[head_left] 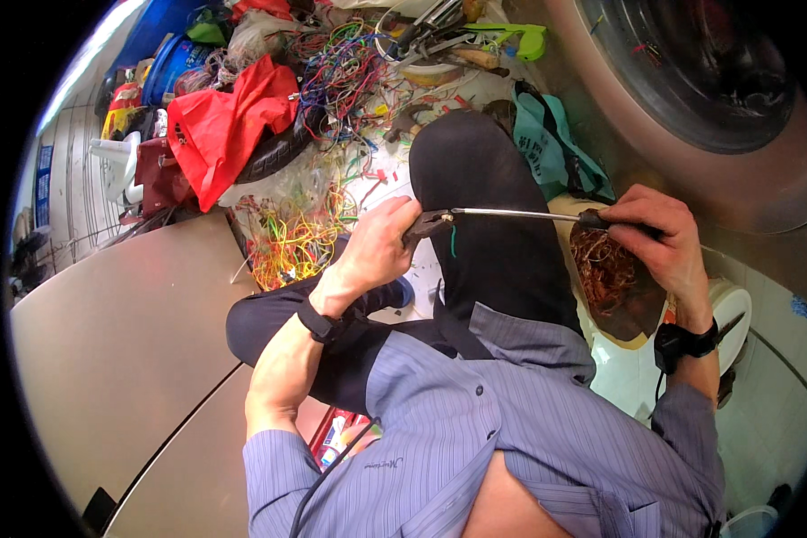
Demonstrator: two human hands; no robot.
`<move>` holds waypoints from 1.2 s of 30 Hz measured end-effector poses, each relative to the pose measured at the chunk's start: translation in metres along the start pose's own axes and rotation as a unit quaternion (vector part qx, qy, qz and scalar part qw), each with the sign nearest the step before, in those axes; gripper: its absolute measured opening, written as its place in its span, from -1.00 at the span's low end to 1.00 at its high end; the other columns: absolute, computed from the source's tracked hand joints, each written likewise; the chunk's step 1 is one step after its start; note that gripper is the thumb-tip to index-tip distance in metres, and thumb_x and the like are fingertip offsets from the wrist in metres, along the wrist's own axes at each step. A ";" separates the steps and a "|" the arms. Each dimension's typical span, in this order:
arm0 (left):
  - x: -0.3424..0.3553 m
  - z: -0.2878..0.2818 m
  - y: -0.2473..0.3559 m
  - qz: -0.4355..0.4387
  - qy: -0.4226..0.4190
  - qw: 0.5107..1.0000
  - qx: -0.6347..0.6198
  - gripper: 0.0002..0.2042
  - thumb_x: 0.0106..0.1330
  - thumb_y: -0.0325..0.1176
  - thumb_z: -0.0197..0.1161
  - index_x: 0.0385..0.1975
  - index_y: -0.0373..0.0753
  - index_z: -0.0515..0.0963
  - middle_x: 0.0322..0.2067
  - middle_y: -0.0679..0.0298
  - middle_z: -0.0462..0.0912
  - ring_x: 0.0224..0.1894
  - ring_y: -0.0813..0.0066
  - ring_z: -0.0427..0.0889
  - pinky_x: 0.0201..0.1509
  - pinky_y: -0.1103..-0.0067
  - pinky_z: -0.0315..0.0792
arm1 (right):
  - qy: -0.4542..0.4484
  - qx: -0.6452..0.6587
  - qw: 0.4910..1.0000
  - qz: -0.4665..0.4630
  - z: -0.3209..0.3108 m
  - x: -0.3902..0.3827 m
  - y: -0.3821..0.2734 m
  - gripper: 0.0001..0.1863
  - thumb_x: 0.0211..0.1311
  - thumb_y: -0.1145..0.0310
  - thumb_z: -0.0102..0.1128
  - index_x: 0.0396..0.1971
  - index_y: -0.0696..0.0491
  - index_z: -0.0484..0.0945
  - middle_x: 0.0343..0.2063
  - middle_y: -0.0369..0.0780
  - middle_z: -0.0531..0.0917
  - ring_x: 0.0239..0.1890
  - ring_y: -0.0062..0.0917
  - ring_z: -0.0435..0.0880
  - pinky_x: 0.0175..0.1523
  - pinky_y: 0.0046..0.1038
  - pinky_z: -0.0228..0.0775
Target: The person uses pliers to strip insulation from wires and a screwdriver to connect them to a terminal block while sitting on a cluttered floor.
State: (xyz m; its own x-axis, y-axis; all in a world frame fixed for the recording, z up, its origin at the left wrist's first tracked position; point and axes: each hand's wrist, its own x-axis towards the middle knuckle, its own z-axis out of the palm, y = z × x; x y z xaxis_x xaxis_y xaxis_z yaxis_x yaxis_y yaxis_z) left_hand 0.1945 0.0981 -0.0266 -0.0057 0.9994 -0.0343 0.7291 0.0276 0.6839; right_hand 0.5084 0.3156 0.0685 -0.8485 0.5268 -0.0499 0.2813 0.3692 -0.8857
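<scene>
My left hand [377, 240] is closed around a pair of dark pliers [429, 224], held above my raised knee. Between the pliers' jaws is a small pale piece [448, 218], too small to make out, with a short green wire [453, 242] hanging from it. My right hand [662, 231] grips the dark handle of a screwdriver [520, 213]. Its long metal shaft points left, and the tip meets the jaws at the small piece; whether it touches the piece I cannot tell. Below my right hand lies a tangle of bare copper wire [603, 269] in a pale container [635, 343].
Loose coloured wires [345, 81] and yellow wires [296, 244] cover the floor ahead and left. A red bag [229, 125] lies by a blue bucket [177, 72]. A bowl [430, 70] holds hand tools. A teal bag [556, 148] stands near a round appliance door [690, 81] at right.
</scene>
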 end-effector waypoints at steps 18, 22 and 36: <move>0.002 0.000 0.002 -0.009 -0.026 0.998 -0.055 -0.68 0.12 -0.65 0.25 -0.10 -0.32 0.51 -0.32 -0.03 0.56 -0.20 -0.14 0.57 -0.17 0.26 0.45 | -0.042 -0.112 0.987 -0.105 -0.020 0.015 -0.023 -0.73 0.05 0.58 0.37 -0.18 0.13 0.70 -0.42 -0.19 0.59 -0.39 -0.39 0.62 -0.34 -0.44 0.41; 0.003 0.000 0.003 0.001 -0.019 0.999 -0.049 -0.75 0.12 -0.63 0.26 -0.18 -0.33 0.49 -0.36 -0.03 0.54 -0.24 -0.14 0.55 -0.22 0.26 0.42 | -0.049 -0.141 0.981 -0.121 -0.022 0.019 -0.027 -0.72 0.04 0.58 0.38 -0.18 0.12 0.70 -0.41 -0.19 0.59 -0.40 -0.37 0.62 -0.36 -0.41 0.41; 0.002 -0.005 0.010 -0.030 -0.036 0.996 -0.074 -0.83 0.09 -0.64 0.24 -0.33 -0.37 0.44 -0.39 -0.08 0.52 -0.27 -0.20 0.53 -0.25 0.23 0.39 | -0.058 -0.200 0.964 -0.168 -0.027 0.031 -0.049 -0.74 0.04 0.56 0.38 -0.20 0.12 0.67 -0.43 -0.17 0.57 -0.41 -0.30 0.59 -0.33 -0.40 0.41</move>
State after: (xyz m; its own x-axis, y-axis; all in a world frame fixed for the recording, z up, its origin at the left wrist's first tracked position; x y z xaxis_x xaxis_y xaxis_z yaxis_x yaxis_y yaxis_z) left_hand 0.1983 0.1007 -0.0156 0.0069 0.9919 -0.1271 0.6196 0.0956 0.7790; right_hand 0.4804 0.3346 0.1224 -0.9595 0.2461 0.1368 0.1129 0.7814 -0.6137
